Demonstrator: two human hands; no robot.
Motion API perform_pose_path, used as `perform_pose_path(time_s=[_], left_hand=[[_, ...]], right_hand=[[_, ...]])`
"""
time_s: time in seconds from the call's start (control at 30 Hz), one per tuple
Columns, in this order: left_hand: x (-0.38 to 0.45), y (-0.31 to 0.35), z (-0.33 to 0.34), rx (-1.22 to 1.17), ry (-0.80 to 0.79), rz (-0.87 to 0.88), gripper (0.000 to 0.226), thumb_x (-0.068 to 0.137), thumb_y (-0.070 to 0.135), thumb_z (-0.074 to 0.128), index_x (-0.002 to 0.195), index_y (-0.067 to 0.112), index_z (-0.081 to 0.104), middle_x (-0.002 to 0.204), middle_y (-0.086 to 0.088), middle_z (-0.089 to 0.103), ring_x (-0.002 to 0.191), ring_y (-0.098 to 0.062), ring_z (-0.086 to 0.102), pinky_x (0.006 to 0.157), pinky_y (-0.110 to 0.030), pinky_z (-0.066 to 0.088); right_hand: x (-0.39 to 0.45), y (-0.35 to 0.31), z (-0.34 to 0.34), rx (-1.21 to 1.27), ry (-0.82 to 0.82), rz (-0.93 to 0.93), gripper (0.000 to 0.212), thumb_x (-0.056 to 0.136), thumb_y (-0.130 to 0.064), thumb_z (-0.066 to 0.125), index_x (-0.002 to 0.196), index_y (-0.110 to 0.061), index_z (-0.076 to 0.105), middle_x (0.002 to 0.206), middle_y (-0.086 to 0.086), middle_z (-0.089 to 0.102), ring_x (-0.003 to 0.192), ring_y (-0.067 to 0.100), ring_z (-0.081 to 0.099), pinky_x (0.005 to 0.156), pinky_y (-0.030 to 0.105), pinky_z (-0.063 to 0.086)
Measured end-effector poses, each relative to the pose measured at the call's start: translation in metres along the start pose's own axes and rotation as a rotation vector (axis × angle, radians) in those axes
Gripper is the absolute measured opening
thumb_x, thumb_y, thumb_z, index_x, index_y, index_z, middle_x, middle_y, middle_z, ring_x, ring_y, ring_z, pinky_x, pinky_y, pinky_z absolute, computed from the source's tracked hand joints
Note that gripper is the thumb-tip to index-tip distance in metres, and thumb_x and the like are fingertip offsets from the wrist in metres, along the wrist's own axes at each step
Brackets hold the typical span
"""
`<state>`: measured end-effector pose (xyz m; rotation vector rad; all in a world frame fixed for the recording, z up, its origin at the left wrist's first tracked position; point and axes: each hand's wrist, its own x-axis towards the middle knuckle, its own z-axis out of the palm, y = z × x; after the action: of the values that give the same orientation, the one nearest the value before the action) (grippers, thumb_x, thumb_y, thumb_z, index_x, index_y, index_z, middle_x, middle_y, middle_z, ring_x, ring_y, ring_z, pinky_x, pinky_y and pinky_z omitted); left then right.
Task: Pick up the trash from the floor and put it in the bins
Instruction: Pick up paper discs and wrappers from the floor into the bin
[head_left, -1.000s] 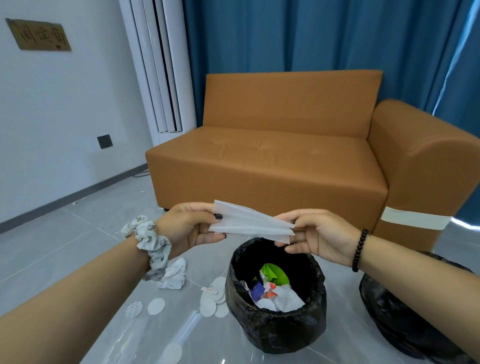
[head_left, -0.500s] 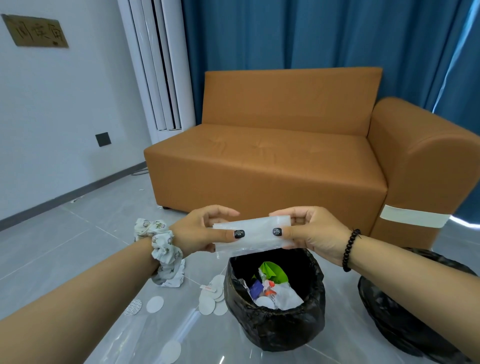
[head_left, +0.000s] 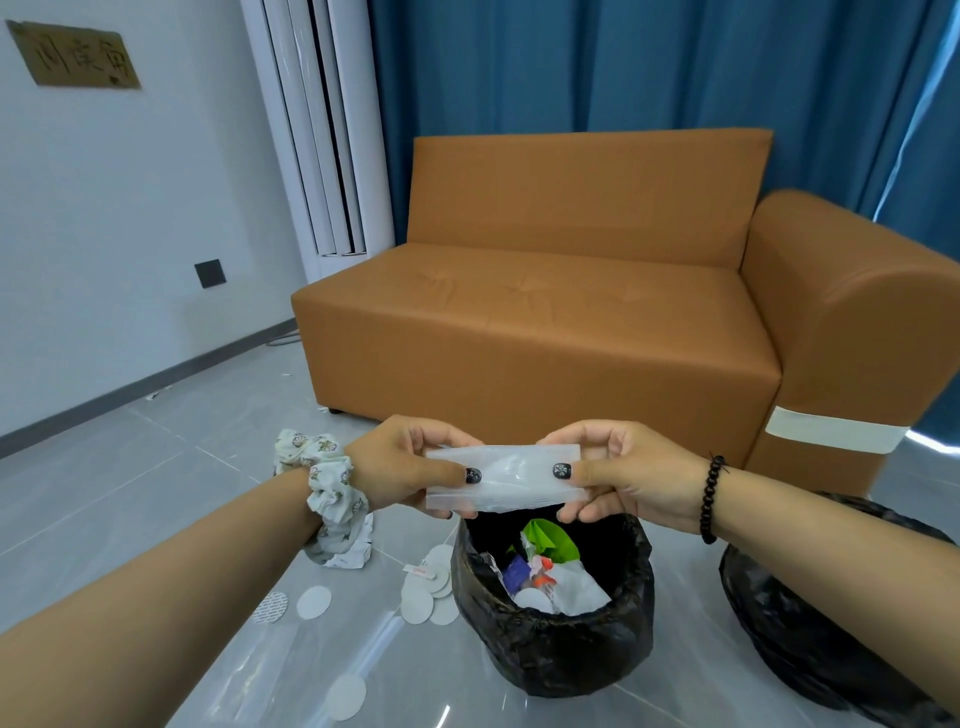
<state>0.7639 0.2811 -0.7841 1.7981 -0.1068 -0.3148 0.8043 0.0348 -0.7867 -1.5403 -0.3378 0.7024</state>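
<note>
- Since a moment ago, both hands have brought the clear plastic wrapper (head_left: 506, 478) slightly lower and closer to the bin's mouth, stretched flat between them.
- Left hand (head_left: 402, 467) pinches the wrapper's left end, thumb on the front, fingers behind.
- Right hand (head_left: 621, 475) pinches the right end in the same way.
- Wrapper hangs just above the open black-lined bin (head_left: 553, 618), which holds mixed trash (head_left: 545, 571).
- A second black-bagged bin (head_left: 810, 639) stands at the right edge of the floor (head_left: 130, 483).
- White round pads (head_left: 426, 592) and crumpled paper (head_left: 348, 545) lie on the floor left of the first bin.
- An orange sofa (head_left: 571, 322) stands behind.
</note>
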Motion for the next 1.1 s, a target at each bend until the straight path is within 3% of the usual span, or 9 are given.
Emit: perform_pose_path(time_s=[0.1, 0.23, 0.4, 0.5, 0.73, 0.9, 1.0, 1.1], left_hand=[[-0.001, 0.002, 0.0, -0.01, 0.005, 0.022, 0.02, 0.085, -0.003, 0.062, 0.097, 0.01, 0.07, 0.082, -0.014, 0.072, 0.061, -0.021, 0.07, 0.049, -0.02, 0.053], [-0.002, 0.003, 0.003, -0.002, 0.03, 0.066, 0.018, 0.086, -0.004, 0.06, 0.097, 0.008, 0.068, 0.077, -0.011, 0.071, 0.056, -0.016, 0.067, 0.048, -0.019, 0.052], [0.0, 0.001, 0.008, -0.166, 0.055, 0.066, 0.026, 0.087, -0.012, 0.054, 0.093, 0.012, 0.06, 0.08, -0.009, 0.067, 0.054, -0.022, 0.066, 0.045, -0.021, 0.053], [0.003, -0.001, 0.009, -0.25, 0.05, 0.042, 0.027, 0.088, -0.014, 0.05, 0.091, 0.012, 0.058, 0.079, -0.008, 0.064, 0.057, -0.024, 0.068, 0.047, -0.022, 0.055], [0.014, -0.015, 0.015, -0.212, 0.087, -0.035, 0.019, 0.086, -0.01, 0.055, 0.08, 0.005, 0.064, 0.07, -0.006, 0.069, 0.062, -0.02, 0.071, 0.052, -0.021, 0.057], [0.026, -0.034, 0.02, -0.159, 0.15, -0.119, 0.021, 0.083, -0.013, 0.054, 0.079, 0.001, 0.069, 0.1, -0.029, 0.068, 0.061, -0.021, 0.07, 0.052, -0.023, 0.057], [0.036, -0.051, 0.016, -0.124, 0.154, -0.167, 0.031, 0.082, -0.014, 0.053, 0.07, 0.007, 0.073, 0.101, -0.028, 0.068, 0.064, -0.024, 0.069, 0.054, -0.025, 0.058], [0.046, -0.062, 0.011, -0.076, 0.136, -0.167, 0.03, 0.084, -0.013, 0.052, 0.082, 0.008, 0.073, 0.088, -0.018, 0.069, 0.059, -0.013, 0.066, 0.052, -0.02, 0.054]], right_hand=[[0.001, 0.0, 0.002, -0.022, -0.009, 0.003, 0.026, 0.089, 0.002, 0.057, 0.114, -0.007, 0.061, 0.101, 0.018, 0.071, 0.078, 0.03, 0.071, 0.061, 0.028, 0.06], [0.004, 0.005, 0.007, -0.122, 0.042, -0.032, 0.023, 0.088, 0.001, 0.06, 0.107, -0.012, 0.062, 0.108, 0.011, 0.07, 0.096, 0.027, 0.067, 0.083, 0.042, 0.057], [0.005, 0.005, 0.013, 0.004, 0.11, -0.119, 0.029, 0.088, 0.007, 0.057, 0.111, -0.01, 0.062, 0.1, 0.014, 0.072, 0.077, 0.031, 0.071, 0.06, 0.027, 0.059], [0.007, 0.007, 0.012, 0.077, 0.16, -0.148, 0.028, 0.086, 0.01, 0.057, 0.106, -0.007, 0.065, 0.094, 0.011, 0.073, 0.067, 0.027, 0.071, 0.053, 0.022, 0.056], [0.019, 0.026, 0.011, 0.113, 0.263, -0.031, 0.019, 0.085, 0.016, 0.054, 0.089, 0.003, 0.067, 0.097, 0.024, 0.062, 0.065, 0.027, 0.071, 0.052, 0.019, 0.056], [0.034, 0.04, 0.01, 0.176, 0.333, 0.072, 0.022, 0.085, 0.013, 0.045, 0.082, 0.009, 0.067, 0.089, 0.025, 0.064, 0.064, 0.028, 0.068, 0.051, 0.023, 0.057], [0.045, 0.054, 0.008, 0.165, 0.34, 0.119, 0.011, 0.086, 0.004, 0.057, 0.086, 0.008, 0.068, 0.096, 0.023, 0.065, 0.07, 0.024, 0.068, 0.052, 0.022, 0.055], [0.058, 0.066, 0.002, 0.027, 0.398, 0.08, 0.007, 0.083, 0.002, 0.066, 0.084, -0.002, 0.071, 0.098, 0.018, 0.064, 0.08, 0.024, 0.066, 0.057, 0.022, 0.055]])
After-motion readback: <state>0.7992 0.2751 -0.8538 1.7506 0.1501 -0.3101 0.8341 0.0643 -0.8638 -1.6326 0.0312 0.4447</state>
